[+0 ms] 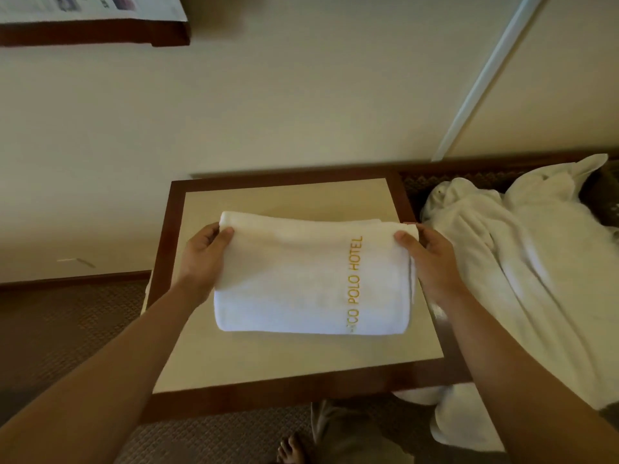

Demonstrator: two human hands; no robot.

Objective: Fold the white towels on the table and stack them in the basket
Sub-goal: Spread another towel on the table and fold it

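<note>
Head view: a folded white towel [311, 279] with gold lettering lies on the table [284, 360]; the left hand [201, 259] pinches its far left corner, thumb on top; the right hand [432, 259] grips the far right corner likewise; a heap of unfolded white towels [522, 262] sprawls just right of the table.

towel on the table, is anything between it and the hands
No. The left hand and right hand each pinch an end of the folded towel on the table. No basket is clearly visible.
</note>
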